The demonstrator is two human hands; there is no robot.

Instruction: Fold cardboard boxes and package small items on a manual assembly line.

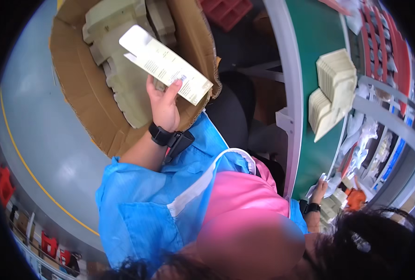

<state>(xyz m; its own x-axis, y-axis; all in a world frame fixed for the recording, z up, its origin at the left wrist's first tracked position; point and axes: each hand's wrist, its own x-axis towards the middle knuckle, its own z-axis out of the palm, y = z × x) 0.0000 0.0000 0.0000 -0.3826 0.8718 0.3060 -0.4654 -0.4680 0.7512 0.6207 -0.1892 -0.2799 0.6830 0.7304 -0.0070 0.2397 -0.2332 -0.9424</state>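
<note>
While the left hand (164,108) pinches a white carton (169,66), right hand (318,192) near clear plastic (332,185) (grip unclear)

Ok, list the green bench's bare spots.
Green bench: bare between the beige tray stack and the right hand, and above the stack in the picture, beside the pale frame. Crowded: below that hand, and among the plastic bags beyond.

The carton (70,60) stands on the left, trays (128,88) inside it, the left hand (164,108) holding a box (168,64) over them. To the right runs the table (315,32), a stack (331,91) on it; the right hand (318,190) is behind the stack. A crate (226,11) lies ahead, between carton and table.
</note>
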